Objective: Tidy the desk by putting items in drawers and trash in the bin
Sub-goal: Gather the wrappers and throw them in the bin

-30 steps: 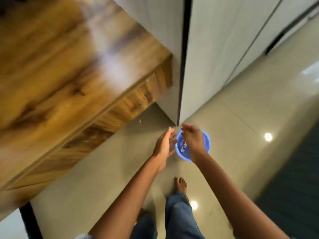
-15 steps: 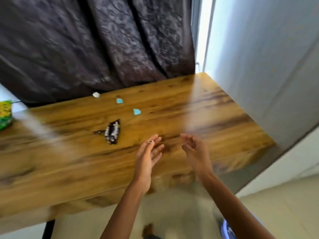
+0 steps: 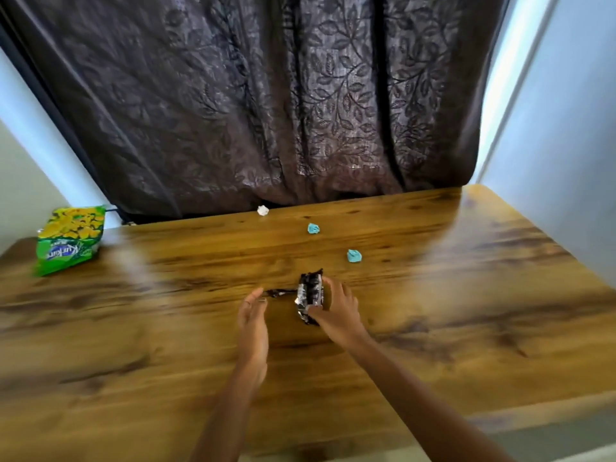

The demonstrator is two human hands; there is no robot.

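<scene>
glossy wood desk (image 3: 433, 295); shiny foil wrapper (image 3: 310, 295); patterned cloth curtain (image 3: 266, 95).

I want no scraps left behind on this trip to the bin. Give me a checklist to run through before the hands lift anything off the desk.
1. Right hand holds the dark wrapper: ok, thumb and fingers are around it.
2. Wrapper off the desk: not ok, it appears to rest on the wood.
3. Left hand free for the thin dark strip: ok, open and holding nothing, fingertips just beside the strip.
4. Other trash gathered: not ok; two blue paper wads, a white wad and the green snack bag lie on the desk.
5. Bin within reach: cannot tell, it is not in view.
</scene>
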